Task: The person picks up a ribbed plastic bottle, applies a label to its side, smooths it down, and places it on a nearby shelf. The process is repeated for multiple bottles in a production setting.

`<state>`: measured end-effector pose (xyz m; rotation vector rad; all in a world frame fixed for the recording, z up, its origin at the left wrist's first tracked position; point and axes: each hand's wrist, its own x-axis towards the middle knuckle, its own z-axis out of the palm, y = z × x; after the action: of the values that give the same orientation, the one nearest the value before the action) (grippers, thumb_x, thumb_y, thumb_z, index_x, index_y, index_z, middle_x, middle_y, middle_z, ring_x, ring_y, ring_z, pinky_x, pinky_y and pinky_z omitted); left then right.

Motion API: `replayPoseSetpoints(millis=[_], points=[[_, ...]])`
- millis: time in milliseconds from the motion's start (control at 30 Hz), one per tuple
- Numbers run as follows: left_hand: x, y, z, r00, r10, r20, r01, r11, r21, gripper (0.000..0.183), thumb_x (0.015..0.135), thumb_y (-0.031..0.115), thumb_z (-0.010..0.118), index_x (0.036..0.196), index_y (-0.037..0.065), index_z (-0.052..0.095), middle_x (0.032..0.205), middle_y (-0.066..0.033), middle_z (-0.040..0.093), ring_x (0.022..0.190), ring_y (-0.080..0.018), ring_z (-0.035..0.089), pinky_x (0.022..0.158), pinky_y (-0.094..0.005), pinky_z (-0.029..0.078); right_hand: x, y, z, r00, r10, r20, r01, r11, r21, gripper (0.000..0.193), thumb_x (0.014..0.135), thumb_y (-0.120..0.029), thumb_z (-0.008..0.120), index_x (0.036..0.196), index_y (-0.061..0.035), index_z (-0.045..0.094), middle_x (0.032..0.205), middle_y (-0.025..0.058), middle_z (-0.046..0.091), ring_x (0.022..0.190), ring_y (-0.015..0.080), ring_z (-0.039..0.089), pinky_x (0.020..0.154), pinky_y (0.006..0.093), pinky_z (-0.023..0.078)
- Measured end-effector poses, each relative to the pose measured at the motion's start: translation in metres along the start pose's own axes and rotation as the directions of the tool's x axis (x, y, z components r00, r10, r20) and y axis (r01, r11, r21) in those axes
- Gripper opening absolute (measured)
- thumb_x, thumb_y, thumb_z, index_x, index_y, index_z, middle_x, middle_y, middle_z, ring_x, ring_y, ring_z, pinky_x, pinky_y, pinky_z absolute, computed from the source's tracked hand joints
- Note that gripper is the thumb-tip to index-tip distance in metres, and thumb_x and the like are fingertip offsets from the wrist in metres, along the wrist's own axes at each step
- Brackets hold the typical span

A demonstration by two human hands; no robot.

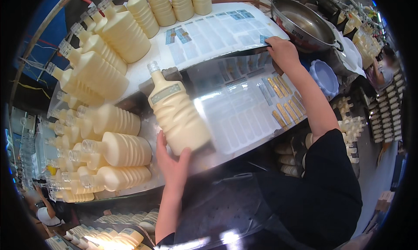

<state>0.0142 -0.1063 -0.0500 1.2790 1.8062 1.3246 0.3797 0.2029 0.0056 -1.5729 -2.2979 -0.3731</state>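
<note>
My left hand (172,163) grips the base of a cream ribbed bottle (176,113) that lies on the shiny metal table (204,161), neck pointing away, with a pale label on its shoulder. My right hand (283,52) rests on the edge of a white label sheet (209,34) at the far side, fingers pressed on it. A second sheet (248,102) with gold and blue labels lies between the hands, partly peeled.
Many cream bottles (104,71) lie stacked at the left and stand along the back. A metal bowl (302,26) and a lilac lid (324,78) sit at the right. More bottles (122,237) fill crates below. Another person (43,211) is at the lower left.
</note>
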Motion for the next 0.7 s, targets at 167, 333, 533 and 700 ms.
replayPoseSetpoints(millis=[167, 333, 533, 700], points=[[-0.001, 0.000, -0.001, 1.000, -0.008, 0.016, 0.008, 1.000, 0.002, 0.090, 0.080, 0.022, 0.077, 0.155, -0.005, 0.034, 0.149, -0.0259, 0.048, 0.137, -0.0363, 0.049, 0.116, -0.0462, 0.037, 0.007, 0.029, 0.004, 0.995, -0.076, -0.060, 0.082, 0.991, 0.106, 0.014, 0.088, -0.015, 0.073, 0.099, -0.0073, 0.074, 0.101, 0.0102, 0.074, 0.098, 0.0323, 0.070, 0.083, 0.0401, 0.056], [-0.003, 0.004, 0.000, 1.000, 0.017, -0.021, -0.016, 0.999, 0.042, 0.090, 0.080, 0.023, 0.077, 0.154, -0.005, 0.035, 0.147, -0.0253, 0.049, 0.137, -0.0362, 0.048, 0.116, -0.0465, 0.036, 0.021, 0.051, 0.002, 0.999, -0.025, 0.040, 0.008, 0.923, 0.385, 0.013, 0.086, -0.013, 0.075, 0.095, -0.0038, 0.075, 0.097, 0.0103, 0.075, 0.088, 0.0262, 0.071, 0.079, 0.0356, 0.054], [0.000, 0.019, -0.006, 0.957, 0.255, -0.137, -0.216, 0.944, 0.250, 0.070, 0.081, 0.018, 0.075, 0.144, -0.001, 0.049, 0.141, -0.0212, 0.054, 0.132, -0.0378, 0.050, 0.113, -0.0463, 0.037, 0.006, 0.029, -0.007, 0.957, 0.132, 0.259, -0.277, 0.682, 0.677, 0.021, 0.086, -0.019, 0.076, 0.095, 0.0010, 0.076, 0.085, 0.0089, 0.073, 0.080, 0.0144, 0.066, 0.075, 0.0309, 0.052], [0.008, 0.053, -0.005, 0.876, 0.476, -0.078, -0.430, 0.844, 0.320, 0.047, 0.084, 0.013, 0.073, 0.129, 0.004, 0.062, 0.137, -0.0185, 0.057, 0.128, -0.0372, 0.051, 0.109, -0.0465, 0.040, 0.003, -0.018, -0.045, 0.889, 0.287, 0.358, -0.456, 0.641, 0.618, 0.024, 0.089, -0.019, 0.078, 0.104, -0.0001, 0.073, 0.093, 0.0066, 0.073, 0.087, 0.0148, 0.067, 0.081, 0.0298, 0.052]])
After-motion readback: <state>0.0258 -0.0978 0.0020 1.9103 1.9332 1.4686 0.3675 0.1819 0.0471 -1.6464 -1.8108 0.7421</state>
